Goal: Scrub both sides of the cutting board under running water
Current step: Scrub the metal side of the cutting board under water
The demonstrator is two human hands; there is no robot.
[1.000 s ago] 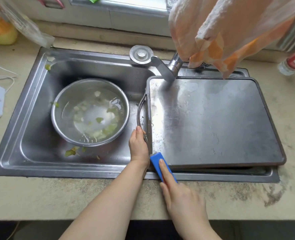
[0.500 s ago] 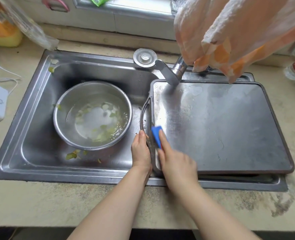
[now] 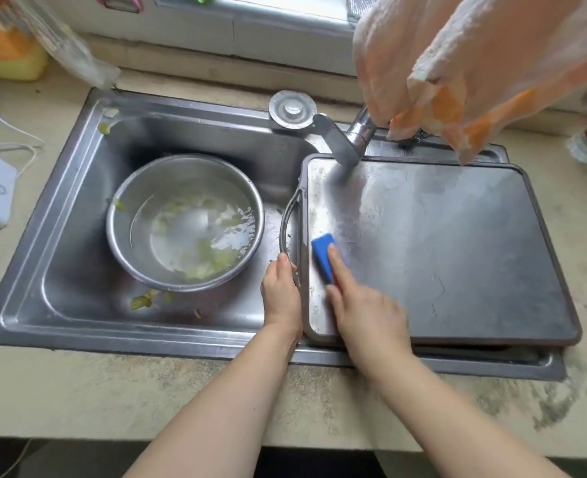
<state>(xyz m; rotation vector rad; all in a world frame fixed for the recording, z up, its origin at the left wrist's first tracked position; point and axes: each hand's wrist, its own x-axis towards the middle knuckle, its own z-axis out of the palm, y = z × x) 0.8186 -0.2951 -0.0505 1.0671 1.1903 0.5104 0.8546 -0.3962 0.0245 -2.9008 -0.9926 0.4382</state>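
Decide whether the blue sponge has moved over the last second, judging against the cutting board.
Yes. The blue sponge, under the right hand, went from the cutting board's near left corner up onto its surface, farther toward the faucet.

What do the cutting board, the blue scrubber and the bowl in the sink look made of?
Cutting board: apparently brushed stainless steel, with dull grey sheen and reflections, in a dark rim, perhaps plastic. Blue scrubber: likely sponge or foam, a matte block; texture is too blurred to confirm. Bowl: polished stainless steel, with mirror-like walls.
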